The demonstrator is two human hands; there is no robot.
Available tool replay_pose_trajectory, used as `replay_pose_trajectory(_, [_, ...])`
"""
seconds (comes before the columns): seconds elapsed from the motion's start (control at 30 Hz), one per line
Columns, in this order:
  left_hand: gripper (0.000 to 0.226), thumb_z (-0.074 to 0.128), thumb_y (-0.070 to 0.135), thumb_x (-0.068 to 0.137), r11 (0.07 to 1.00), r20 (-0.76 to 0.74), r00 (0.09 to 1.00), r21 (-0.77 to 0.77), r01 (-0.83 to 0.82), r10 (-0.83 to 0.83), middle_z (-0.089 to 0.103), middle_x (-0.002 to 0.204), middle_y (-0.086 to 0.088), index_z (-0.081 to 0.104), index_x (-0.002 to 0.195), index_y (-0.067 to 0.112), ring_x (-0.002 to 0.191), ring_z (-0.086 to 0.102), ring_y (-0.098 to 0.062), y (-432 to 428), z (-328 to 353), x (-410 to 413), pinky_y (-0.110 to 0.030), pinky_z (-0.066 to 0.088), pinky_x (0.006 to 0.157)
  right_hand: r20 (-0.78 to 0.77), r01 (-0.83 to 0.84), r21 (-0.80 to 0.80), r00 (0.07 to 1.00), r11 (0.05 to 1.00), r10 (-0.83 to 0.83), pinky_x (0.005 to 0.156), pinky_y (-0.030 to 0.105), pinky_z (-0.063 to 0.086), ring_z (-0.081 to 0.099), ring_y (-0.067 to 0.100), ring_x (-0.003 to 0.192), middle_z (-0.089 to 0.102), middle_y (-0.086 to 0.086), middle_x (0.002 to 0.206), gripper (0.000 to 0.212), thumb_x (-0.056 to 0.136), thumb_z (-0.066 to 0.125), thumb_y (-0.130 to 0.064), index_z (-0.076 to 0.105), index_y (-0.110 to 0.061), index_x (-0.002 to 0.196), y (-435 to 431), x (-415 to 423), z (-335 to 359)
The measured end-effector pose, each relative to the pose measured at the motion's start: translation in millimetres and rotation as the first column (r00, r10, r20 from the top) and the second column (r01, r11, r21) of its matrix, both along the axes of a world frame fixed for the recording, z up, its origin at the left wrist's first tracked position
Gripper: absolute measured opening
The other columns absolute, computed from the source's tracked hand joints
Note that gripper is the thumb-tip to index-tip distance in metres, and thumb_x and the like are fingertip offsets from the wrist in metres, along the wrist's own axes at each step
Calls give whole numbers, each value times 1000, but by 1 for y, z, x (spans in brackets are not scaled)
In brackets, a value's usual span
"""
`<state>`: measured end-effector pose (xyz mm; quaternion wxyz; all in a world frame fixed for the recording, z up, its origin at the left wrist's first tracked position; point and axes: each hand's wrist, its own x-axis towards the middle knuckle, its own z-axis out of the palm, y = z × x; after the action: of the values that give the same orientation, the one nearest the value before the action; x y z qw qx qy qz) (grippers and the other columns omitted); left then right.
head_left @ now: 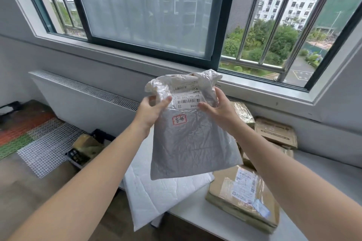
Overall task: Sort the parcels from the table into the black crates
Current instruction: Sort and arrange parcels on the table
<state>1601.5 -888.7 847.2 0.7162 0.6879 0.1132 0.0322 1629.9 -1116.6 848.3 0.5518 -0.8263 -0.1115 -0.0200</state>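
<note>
Above the table [192,215], lifted clear of its surface, hangs the grey parcel [188,139], a soft plastic mailing bag with a dull silvery sheen and fine wrinkles all over. Its top end is crumpled and folded over, paler and almost translucent there, while the lower part hangs flat with squared corners. A white shipping label [188,100] with a barcode and printed digits sits on the upper front, upside down to the camera, and below it is a small white sticker [179,119] with a red border and handwritten characters. Both hands hold the bag by its upper part: the left hand [150,111] pinches the left edge, thumb on the front and fingers behind, and the right hand [217,109] grips the right edge, thumb laid across the label's lower corner and fingers curled round the back. On the table beneath lies a white parcel [160,191], a padded-looking bag whose near corner sticks out over the table's left edge. Further right on the table sits a brown parcel [242,197] wrapped in clear tape with a label on top, and toward the table's far side lie more cardboard parcels [276,133]. On the floor to the left of the table stands a black crate [100,133] with brownish packages inside
</note>
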Motion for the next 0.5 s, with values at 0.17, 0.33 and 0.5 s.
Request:
replay_pose_trajectory(0.17, [56,86,18,73,993,26,993,20,119,-119,72,112,-3,57,120,19,100,71,-18,-5,-17,-7,-32,58,83,16,-14,23,1000,1000,14,97,47,53,60,22,122,59,6,137,82,79,75,-37,38,-14,148,-3,0,-5])
replay_pose_trajectory(0.33, [58,84,5,73,991,76,989,48,126,-129,72,107,0,55,121,19,89,72,-7,-9,-24,-8,-20,56,69,49,25,-78,999,997,-22,101,37,46,52,19,127,51,2,144,80,87,72,-39,33,-12,151,-8,6,-14])
replay_pose_trajectory(0.5, [52,81,1,78,993,98,989,66,102,-108,71,100,5,55,118,19,76,70,3,-11,-25,-5,-13,52,59,23,39,-121,999,992,-37,101,36,45,51,18,128,50,1,145,83,86,70,-47,32,-15,152,-8,10,-21])
